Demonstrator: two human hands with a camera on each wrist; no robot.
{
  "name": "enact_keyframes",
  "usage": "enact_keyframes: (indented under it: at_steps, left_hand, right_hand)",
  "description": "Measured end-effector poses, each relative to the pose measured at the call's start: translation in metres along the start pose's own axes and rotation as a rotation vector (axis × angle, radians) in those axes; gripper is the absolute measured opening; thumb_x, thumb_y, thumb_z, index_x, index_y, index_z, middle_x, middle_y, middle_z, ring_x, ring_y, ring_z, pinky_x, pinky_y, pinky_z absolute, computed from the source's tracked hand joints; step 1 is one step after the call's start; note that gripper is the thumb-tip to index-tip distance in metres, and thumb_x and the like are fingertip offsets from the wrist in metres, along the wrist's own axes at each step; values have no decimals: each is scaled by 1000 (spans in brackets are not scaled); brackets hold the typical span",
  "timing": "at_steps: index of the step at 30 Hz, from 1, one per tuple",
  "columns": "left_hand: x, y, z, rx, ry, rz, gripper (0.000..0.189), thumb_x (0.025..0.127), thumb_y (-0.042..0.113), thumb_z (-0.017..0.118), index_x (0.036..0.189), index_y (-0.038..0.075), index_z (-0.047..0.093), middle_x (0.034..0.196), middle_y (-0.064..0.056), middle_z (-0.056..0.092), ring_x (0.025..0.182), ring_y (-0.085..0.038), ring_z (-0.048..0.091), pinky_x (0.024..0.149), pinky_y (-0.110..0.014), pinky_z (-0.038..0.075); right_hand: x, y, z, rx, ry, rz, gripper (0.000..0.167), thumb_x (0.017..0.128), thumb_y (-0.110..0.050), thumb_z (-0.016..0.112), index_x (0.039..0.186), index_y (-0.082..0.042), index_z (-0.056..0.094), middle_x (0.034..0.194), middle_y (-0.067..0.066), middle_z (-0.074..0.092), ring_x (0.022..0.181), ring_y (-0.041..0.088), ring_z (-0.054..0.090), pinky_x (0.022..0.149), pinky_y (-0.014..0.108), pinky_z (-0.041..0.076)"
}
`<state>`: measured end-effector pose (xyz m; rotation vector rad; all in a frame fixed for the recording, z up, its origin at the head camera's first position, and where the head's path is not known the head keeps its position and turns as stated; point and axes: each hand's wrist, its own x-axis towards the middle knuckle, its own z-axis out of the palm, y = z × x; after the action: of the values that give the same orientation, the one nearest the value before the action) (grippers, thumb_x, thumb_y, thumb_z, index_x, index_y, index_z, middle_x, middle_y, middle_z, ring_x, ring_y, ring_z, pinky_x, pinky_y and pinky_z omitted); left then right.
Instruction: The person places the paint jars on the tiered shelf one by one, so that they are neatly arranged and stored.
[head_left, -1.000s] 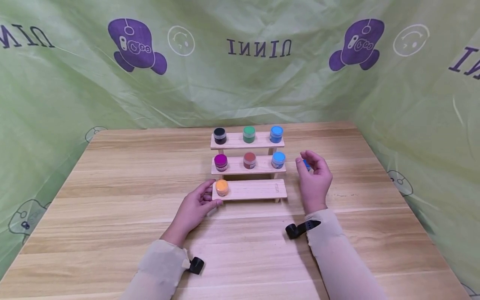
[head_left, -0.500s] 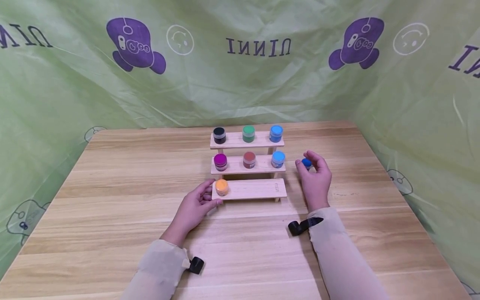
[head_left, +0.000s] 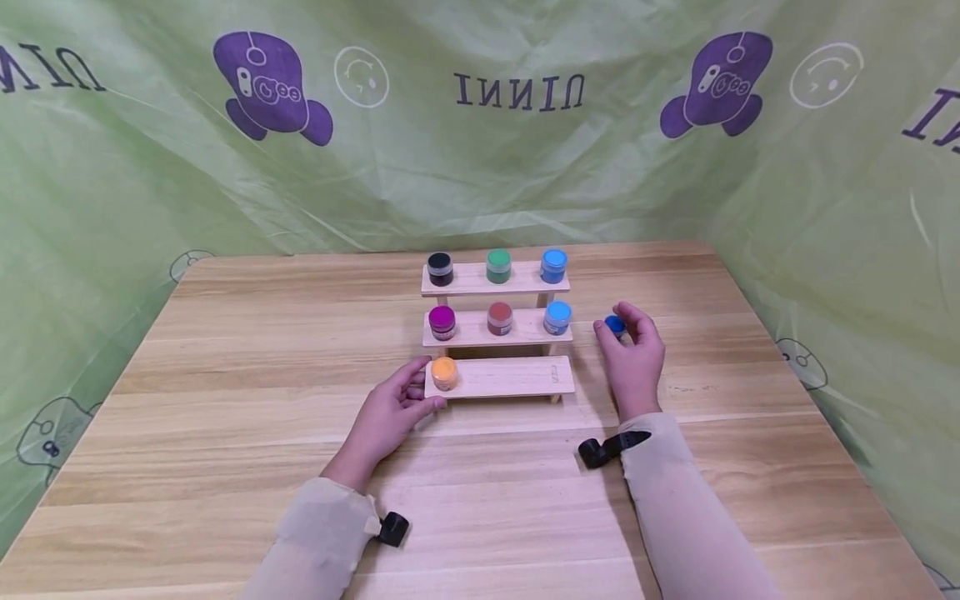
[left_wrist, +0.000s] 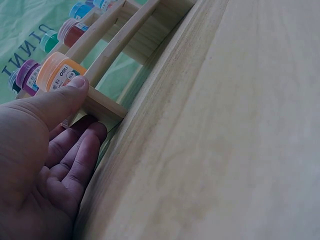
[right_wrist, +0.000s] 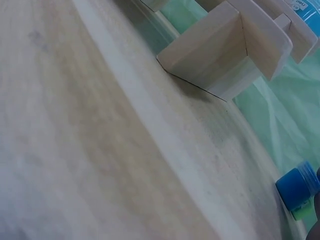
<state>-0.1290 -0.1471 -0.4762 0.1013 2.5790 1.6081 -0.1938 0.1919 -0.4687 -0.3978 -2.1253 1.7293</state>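
Note:
In the head view my left hand [head_left: 390, 417] holds the left end of a three-step wooden stand [head_left: 510, 379] at its lowest step. The left wrist view shows the thumb on the step's corner, beside an orange paint jar [left_wrist: 61, 71], with the other fingers curled below. To the right of the stand, my right hand [head_left: 633, 362] pinches a dark blue paint jar [head_left: 615, 325] between thumb and fingers. That same blue jar [right_wrist: 294, 189] appears low at the right edge of the right wrist view, close to the tabletop, with only bits of fingers showing.
On the middle step stand a purple jar [head_left: 442, 322], a brown-red jar [head_left: 499, 319] and a light blue jar [head_left: 557, 317]. The top step bears a black jar [head_left: 440, 269], a green jar [head_left: 498, 266] and a blue jar [head_left: 553, 266]. Green printed cloth [head_left: 517, 183] hangs behind the table.
My right hand has shifted very slightly right, and more of the dark blue jar's lid shows between its fingers. The left hand and the stand stay in place.

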Motion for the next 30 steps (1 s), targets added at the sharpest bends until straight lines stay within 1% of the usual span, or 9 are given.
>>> enact_keyframes:
  at_steps: [10, 17, 21, 26, 30]
  left_hand:
    - [0, 0, 0, 5, -6, 3, 70, 85, 19, 82, 147, 12, 50, 123, -10, 64, 99, -20, 65, 86, -32, 55]
    - [0, 2, -1, -1, -9, 1, 69, 86, 20, 82, 147, 14, 50, 123, -8, 66, 98, -20, 65, 87, -32, 55]
    - [0, 1, -1, -5, -11, 4, 70, 86, 20, 82, 147, 13, 50, 123, -9, 66, 98, -20, 65, 88, -34, 55]
    - [1, 0, 0, -8, -10, 6, 69, 86, 22, 81, 147, 12, 50, 123, -11, 65, 98, -21, 65, 88, -35, 55]
    - [0, 1, -1, -9, -10, 8, 69, 86, 20, 81, 147, 12, 50, 123, -10, 65, 98, -21, 65, 87, -33, 55]
  right_hand:
    - [1, 0, 0, 18, -3, 21, 52, 91, -15, 75, 138, -3, 55, 140, 9, 57, 131, 21, 51, 112, 30, 40]
    - [1, 1, 0, -5, 3, 25, 52, 92, -20, 75, 138, -6, 56, 140, 8, 54, 130, 21, 52, 111, 31, 41]
    - [1, 2, -1, -9, 7, 34, 53, 92, -23, 75, 139, -7, 56, 141, 8, 53, 129, 22, 53, 110, 32, 42]
    - [1, 2, -1, -18, 5, 37, 52, 92, -22, 74, 139, -9, 56, 141, 8, 53, 129, 22, 53, 110, 32, 42]
    - [2, 3, -1, -19, 6, 41, 52, 92, -22, 74, 139, -9, 56, 141, 8, 53, 128, 21, 54, 110, 32, 43]
